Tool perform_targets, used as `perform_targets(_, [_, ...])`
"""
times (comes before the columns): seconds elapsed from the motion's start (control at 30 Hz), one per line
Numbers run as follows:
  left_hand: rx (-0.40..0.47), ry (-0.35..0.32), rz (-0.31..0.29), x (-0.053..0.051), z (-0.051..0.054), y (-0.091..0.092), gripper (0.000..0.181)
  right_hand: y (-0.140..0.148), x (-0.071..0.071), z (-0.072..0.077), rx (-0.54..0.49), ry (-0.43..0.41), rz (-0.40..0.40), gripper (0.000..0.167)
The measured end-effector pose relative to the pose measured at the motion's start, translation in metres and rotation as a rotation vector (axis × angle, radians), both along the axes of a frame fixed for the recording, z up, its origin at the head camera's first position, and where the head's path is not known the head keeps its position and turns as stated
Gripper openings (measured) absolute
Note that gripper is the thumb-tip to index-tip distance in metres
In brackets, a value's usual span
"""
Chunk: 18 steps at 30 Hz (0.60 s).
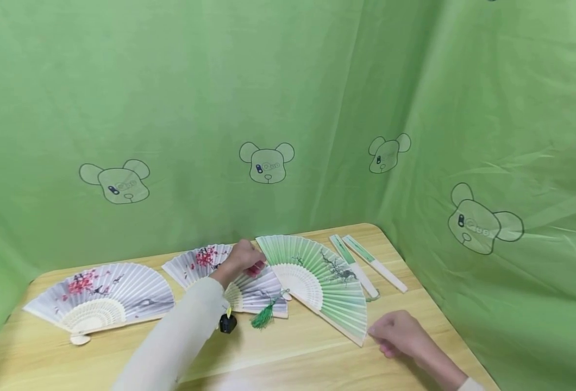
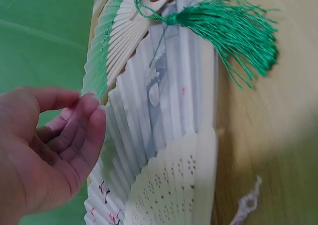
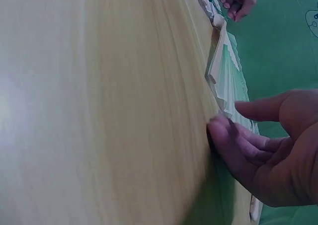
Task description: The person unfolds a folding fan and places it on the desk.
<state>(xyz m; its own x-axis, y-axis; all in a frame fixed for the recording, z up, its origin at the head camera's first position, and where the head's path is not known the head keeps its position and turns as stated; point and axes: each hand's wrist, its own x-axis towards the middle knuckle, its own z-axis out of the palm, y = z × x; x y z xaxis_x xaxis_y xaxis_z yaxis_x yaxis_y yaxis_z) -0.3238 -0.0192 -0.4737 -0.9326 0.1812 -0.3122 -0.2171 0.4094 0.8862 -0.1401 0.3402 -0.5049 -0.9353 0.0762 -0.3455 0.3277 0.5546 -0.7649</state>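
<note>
A green folding fan [image 1: 337, 271] with a dark branch print lies spread on the table. My left hand [image 1: 244, 258], fingers loosely bent, hovers at its left edge, over a grey-purple fan [image 1: 263, 288] with red blossoms. In the left wrist view, the left thumb and fingertips [image 2: 88, 97] come close together near the green pleats, with no clear grip. My right hand [image 1: 400, 331] is beside the green fan's lower right corner. The right wrist view shows a gap between thumb and fingers [image 3: 223, 135] close to that corner. A green tassel [image 1: 264, 315] lies across the grey-purple fan's edge.
Another grey-purple blossom fan [image 1: 107, 301] lies spread at the left. Two folded green-and-white fans [image 1: 376, 263] lie at the back right. The wooden table [image 1: 288, 358] meets green cloth walls [image 1: 195, 98] behind and at the right.
</note>
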Motion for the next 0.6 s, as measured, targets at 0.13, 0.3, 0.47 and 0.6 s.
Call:
perform_targets(0.13, [0.002,0.008,-0.024,0.001,-0.002,-0.003,0.016,0.0,-0.005,0.004,0.153,0.057,-0.009,0.017])
perform_targets(0.3, [-0.006,0.02,-0.043,0.002,-0.004,-0.006,0.012,0.004,-0.012,0.008,0.338,0.147,0.026,0.032])
perform_targets(0.47, [-0.009,0.062,-0.062,0.007,-0.005,-0.009,0.01,0.006,-0.015,0.01,0.34,0.168,0.024,0.048])
perform_targets(0.6, [-0.01,0.092,-0.081,0.011,-0.005,-0.011,0.011,0.006,-0.018,0.008,0.364,0.226,0.027,0.05])
